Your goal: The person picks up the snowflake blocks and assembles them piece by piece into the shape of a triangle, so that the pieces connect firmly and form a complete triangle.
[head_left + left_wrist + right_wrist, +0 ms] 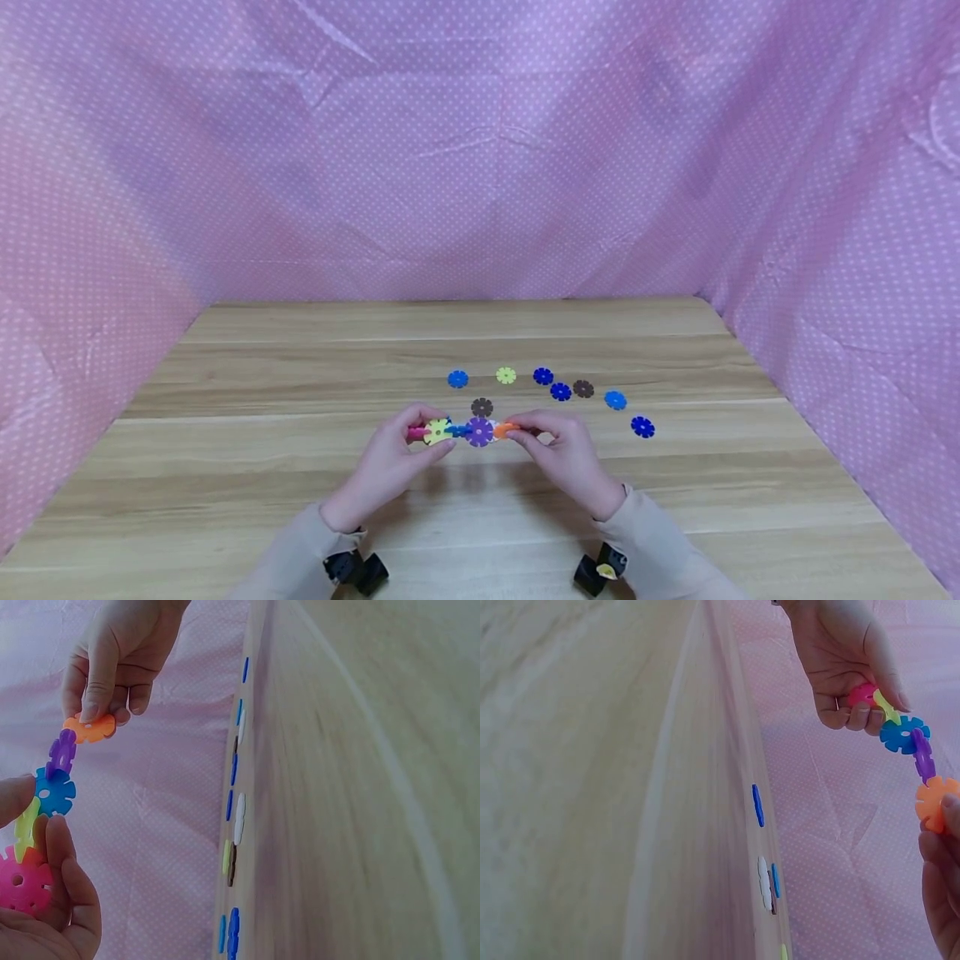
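Both hands hold up a chain of slotted plastic snowflake discs joined edge to edge. In the left wrist view it runs from a pink disc (31, 883) through a yellow disc (26, 825), a blue disc (58, 796) and a purple disc (63, 752) to an orange disc (91, 729). My left hand (392, 452) grips the pink and yellow end, its thumb reaching toward the blue disc. With thumb and fingers my right hand (566, 454) pinches the orange disc at the other end. In the head view the purple disc (479, 432) hangs between the hands.
Loose discs lie flat on the wooden table (300, 367) beyond the hands: a brown one (482, 407), a yellow-green one (506, 376), a light blue one (457, 379) and several more toward the right. White discs (240, 819) lie among them. Pink dotted cloth (480, 167) surrounds the table.
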